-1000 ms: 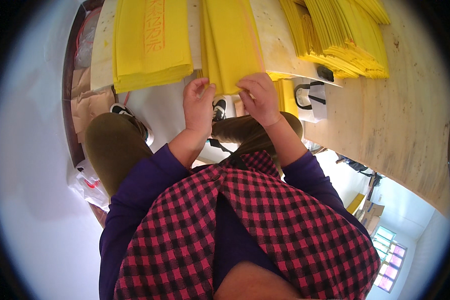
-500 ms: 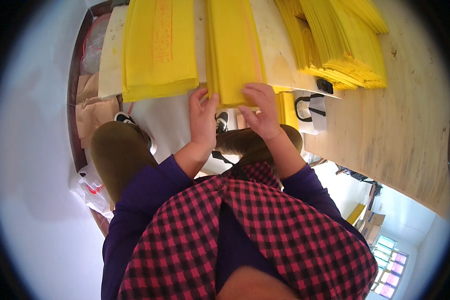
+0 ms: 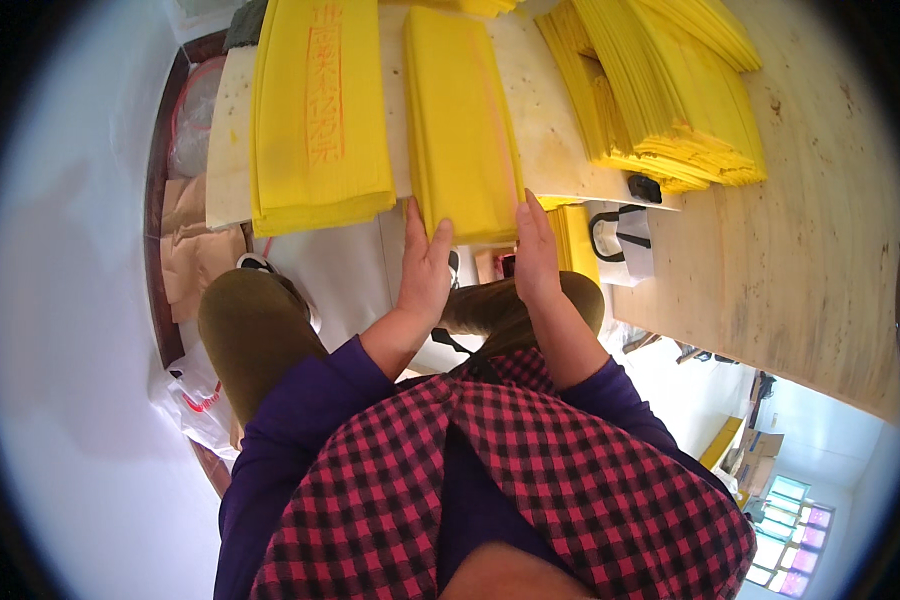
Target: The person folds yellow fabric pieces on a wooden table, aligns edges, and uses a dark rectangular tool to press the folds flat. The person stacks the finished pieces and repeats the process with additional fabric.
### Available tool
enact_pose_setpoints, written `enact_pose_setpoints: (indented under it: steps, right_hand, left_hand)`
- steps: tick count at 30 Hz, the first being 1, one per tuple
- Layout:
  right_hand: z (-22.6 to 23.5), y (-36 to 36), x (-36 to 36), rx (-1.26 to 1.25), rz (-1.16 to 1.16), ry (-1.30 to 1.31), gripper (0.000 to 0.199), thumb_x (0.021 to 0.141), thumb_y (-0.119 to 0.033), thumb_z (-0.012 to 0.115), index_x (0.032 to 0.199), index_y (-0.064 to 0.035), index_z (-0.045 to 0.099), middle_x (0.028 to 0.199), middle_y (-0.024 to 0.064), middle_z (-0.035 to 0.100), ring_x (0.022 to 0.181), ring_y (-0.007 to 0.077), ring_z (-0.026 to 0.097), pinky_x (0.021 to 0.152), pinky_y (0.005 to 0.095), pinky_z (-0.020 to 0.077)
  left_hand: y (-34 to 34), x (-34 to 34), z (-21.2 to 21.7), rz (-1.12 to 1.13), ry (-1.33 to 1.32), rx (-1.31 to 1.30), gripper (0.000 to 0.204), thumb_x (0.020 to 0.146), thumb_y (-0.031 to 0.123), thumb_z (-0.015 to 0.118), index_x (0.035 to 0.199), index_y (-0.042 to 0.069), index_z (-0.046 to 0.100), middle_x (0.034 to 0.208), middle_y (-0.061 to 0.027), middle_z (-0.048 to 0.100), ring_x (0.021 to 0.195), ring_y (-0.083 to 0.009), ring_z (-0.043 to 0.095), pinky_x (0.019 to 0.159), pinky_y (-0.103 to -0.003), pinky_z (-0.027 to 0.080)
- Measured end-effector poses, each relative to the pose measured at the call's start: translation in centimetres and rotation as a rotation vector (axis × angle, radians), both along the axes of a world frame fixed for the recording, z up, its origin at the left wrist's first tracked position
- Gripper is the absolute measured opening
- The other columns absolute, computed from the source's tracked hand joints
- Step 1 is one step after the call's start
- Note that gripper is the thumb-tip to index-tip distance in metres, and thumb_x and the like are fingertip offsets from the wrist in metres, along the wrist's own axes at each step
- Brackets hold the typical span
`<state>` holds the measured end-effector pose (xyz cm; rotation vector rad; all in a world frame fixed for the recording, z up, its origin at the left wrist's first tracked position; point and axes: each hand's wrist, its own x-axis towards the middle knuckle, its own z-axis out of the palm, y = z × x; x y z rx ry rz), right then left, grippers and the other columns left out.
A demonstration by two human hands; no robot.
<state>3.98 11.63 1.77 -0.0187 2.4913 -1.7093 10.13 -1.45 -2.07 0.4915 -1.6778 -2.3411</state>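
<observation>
pressing flat with open fingers, the left hand (image 3: 425, 270) and the right hand (image 3: 536, 255) touch the two sides of the narrow yellow paper stack (image 3: 460, 125) lying on the pale wooden table (image 3: 820, 230) beside a wider yellow paper stack (image 3: 315, 110).

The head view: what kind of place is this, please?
Probably a small paper workshop. Stacks of yellow paper sheets lie on a wooden worktable, and both hands square up a yellow paper bundle.
</observation>
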Motion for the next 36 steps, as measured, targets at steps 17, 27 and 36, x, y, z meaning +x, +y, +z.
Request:
enact_pose_setpoints:
  steps: [17, 27, 36]
  right_hand:
    - [2.1, 7.7, -0.9, 0.04, -0.124, 0.23, 0.043, 0.097, -0.028, 0.045, 0.128, 0.0009, 0.046, 0.125, 0.0136, 0.051, 0.117, 0.0206, 0.047, 0.102, 0.0301, 0.033]
    - [-6.1, 27.1, 5.0, 0.041, -0.556, 0.099, 0.037, 0.094, -0.028, 0.05, 0.12, -0.0015, 0.053, 0.114, 0.0082, 0.058, 0.104, 0.0179, 0.055, 0.088, 0.0302, 0.0431]
    - [-24.4, 35.2, 12.7, 0.389, -0.555, -0.212, 0.027, 0.084, -0.027, 0.057, 0.097, -0.0058, 0.066, 0.094, 0.0151, 0.066, 0.09, 0.0291, 0.063, 0.079, 0.0357, 0.0486]
  left_hand:
    - [0.0, 0.3, 1.2, 0.056, -0.024, 0.318, 0.059, 0.094, 0.024, 0.046, 0.142, 0.001, 0.021, 0.138, -0.0106, 0.038, 0.126, -0.0204, 0.035, 0.104, -0.034, 0.026]
    - [-0.1, 0.7, -1.8, 0.066, -0.08, 0.307, 0.06, 0.093, 0.04, 0.046, 0.142, 0.011, 0.026, 0.14, -0.0069, 0.034, 0.126, -0.0232, 0.035, 0.101, -0.045, 0.029]
    - [-0.1, 3.2, -2.9, 0.022, -0.216, 0.114, 0.055, 0.095, 0.039, 0.04, 0.137, 0.006, 0.029, 0.142, -0.0155, 0.03, 0.123, -0.0325, 0.04, 0.1, -0.047, 0.034]
